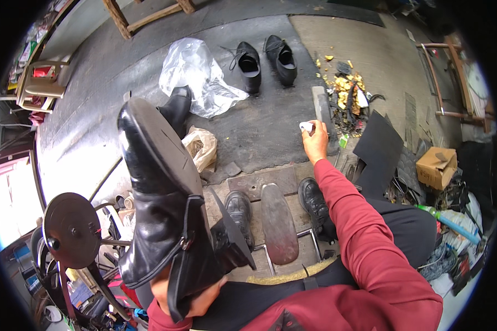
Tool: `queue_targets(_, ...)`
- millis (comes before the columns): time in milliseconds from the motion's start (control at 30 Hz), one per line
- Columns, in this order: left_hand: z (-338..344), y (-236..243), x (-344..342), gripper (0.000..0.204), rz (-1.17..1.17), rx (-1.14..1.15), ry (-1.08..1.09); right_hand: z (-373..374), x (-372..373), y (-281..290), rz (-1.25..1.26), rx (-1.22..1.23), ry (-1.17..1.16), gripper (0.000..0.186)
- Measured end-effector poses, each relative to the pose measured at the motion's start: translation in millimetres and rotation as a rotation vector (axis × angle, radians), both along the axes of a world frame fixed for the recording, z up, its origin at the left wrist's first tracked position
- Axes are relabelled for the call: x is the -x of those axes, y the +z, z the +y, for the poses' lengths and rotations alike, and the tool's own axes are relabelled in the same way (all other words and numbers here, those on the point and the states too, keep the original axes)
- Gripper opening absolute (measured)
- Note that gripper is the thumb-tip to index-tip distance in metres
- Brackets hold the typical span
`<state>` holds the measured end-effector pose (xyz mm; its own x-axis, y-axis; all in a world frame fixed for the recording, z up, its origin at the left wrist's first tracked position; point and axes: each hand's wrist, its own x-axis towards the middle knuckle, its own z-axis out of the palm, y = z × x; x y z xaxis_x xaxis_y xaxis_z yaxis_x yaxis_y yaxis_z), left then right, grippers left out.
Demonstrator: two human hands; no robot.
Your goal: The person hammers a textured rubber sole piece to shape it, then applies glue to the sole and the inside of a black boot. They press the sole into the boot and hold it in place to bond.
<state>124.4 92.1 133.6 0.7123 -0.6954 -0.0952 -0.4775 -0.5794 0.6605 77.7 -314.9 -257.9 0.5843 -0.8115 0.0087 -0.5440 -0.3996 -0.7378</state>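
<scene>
My left hand [207,298] grips a black leather ankle boot [157,204] around its shaft, close to my lap. The boot's toe points up and its sole [174,143] faces right; a strap with a buckle hangs along its side. Its shaft covers part of my fingers. My right hand [316,142] reaches forward over the dark mat, fingers pinched on a small white thing [306,127], too small to name. Beyond the held boot stands another black boot [178,107], partly hidden. Between my feet, a sole-shaped stand [279,226] rises on a metal frame.
A pair of black lace-up shoes [249,66] stands on the mat [248,132] beside a clear plastic bag [190,71]. Yellow and dark scraps [348,96] lie right of my hand, near a black sheet [378,146] and cardboard box [436,168]. A round metal wheel [72,230] stands at left.
</scene>
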Motion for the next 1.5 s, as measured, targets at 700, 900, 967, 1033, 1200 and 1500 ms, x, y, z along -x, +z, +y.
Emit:
queue_targets(700, -27, 0, 15, 0.047, -0.067, 0.494, -0.211, -16, -21, 169, -0.267, -0.267, 0.042, 0.031)
queue_targets(900, -59, 1, 51, 0.038, -0.357, 0.615, -0.491, 73, 68, 342, -0.539, -0.961, 0.279, 0.041)
queue_targets(967, -68, -5, 66, 0.035, -0.136, 0.691, -0.524, 94, 107, 371, -0.437, -0.936, 0.187, 0.044)
queue_targets(1033, -75, -13, 82, 0.035, -0.030, 0.752, -0.552, 108, 132, 378, -0.436, -1.026, 0.050, 0.042)
queue_targets(1200, -87, -33, 107, 0.044, 0.073, 0.673, -0.672, 115, 177, 362, -0.370, -1.283, -0.114, 0.036)
queue_targets(1500, -115, -43, 93, 0.022, 1.042, 0.532, -0.787, 111, 182, 344, -0.288, -1.349, -0.252, 0.046)
